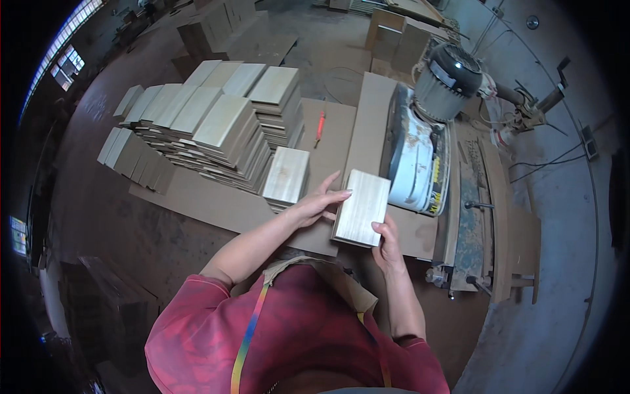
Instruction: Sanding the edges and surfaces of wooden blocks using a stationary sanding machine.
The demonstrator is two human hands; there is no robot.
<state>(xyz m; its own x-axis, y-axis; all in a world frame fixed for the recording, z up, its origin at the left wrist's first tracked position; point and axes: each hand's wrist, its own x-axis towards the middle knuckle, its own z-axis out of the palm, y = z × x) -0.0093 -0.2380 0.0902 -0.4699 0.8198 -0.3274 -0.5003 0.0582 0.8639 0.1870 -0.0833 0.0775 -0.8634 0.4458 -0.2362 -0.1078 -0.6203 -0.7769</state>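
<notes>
A pale rectangular wooden board (362,209) is held in front of my body; a second layer may lie under it, but I cannot tell. My right hand (388,243) grips its lower right corner, thumb on top and fingers hidden beneath. At the board's left edge is my left hand (316,205), its thumb on the upper face, index finger stretched out past the edge and the other fingers lower down. Just left of that hand stands a short stack of similar boards (287,175).
Tall stacks of boards (226,121) fill the table's left side. A red pen-like tool (320,126) lies on the brown tabletop (338,125). At right stands a white machine (417,157) with a grey motor (446,82), beside a metal rail bed (469,217). The wall (558,217) is beyond.
</notes>
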